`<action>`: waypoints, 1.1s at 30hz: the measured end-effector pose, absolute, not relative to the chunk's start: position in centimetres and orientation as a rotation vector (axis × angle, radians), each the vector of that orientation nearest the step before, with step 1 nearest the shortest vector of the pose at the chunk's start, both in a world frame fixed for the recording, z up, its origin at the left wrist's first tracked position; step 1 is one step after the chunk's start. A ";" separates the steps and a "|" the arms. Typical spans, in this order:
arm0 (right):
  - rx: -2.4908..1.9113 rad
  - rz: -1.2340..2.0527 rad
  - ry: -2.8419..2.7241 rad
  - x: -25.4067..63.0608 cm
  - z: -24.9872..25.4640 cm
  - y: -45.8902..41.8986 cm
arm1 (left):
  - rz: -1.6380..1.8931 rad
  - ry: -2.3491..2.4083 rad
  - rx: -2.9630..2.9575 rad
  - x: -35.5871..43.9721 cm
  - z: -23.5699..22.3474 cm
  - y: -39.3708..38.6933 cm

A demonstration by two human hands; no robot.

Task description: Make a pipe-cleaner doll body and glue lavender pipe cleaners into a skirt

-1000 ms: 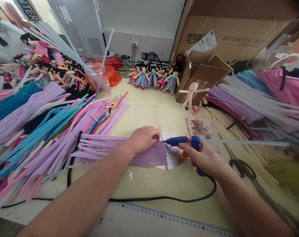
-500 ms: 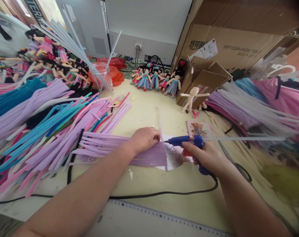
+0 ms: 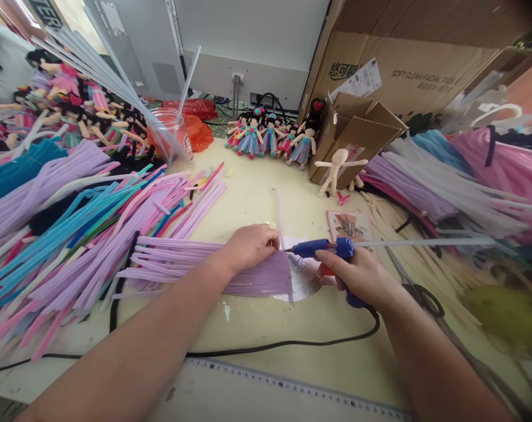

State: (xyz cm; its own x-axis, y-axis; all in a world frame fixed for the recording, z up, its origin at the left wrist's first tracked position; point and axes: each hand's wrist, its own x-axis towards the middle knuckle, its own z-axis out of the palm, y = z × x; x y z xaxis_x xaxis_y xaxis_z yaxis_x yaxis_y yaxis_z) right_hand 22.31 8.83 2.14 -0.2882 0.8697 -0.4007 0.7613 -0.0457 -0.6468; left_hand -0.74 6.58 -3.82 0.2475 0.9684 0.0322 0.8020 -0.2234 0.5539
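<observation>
My right hand [image 3: 362, 272] is wrapped around a blue hot glue gun [image 3: 312, 248], a long clear glue stick [image 3: 424, 241] jutting from its back. The nozzle points left, at the upper right corner of a flat row of lilac pipe cleaners [image 3: 261, 278]. My left hand [image 3: 253, 246] rests over that row, thumb and fingers pinched at the same corner on a lilac pipe cleaner [image 3: 280, 214] that extends away from me. Another lilac strip crosses the row's right ends. Beneath lies a shiny silvery sheet [image 3: 305, 278]. Whether the nozzle touches is too small to tell.
Loose coloured pipe cleaners [image 3: 90, 234] cover the left side. Dolls [image 3: 270, 138], a small carton [image 3: 358, 135] and a bare doll body [image 3: 336, 170] stand behind. Scissors [image 3: 424, 296] lie right of my right hand. A black cord [image 3: 283, 346] and a measuring tape [image 3: 283, 384] run in front.
The whole view has shifted slightly, so things sit a little further left. Both hands keep their grips, and the nozzle stays at the row's upper right corner.
</observation>
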 end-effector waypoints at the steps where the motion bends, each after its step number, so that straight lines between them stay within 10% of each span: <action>1: -1.792 1.248 -2.072 22.3 2.1 8.8 | 0.523 1.614 2.099 -0.7 -3.8 6.6; 33: -1.795 1.160 -2.159 22.2 2.0 8.9 | 0.482 1.629 2.064 -0.6 -3.5 6.5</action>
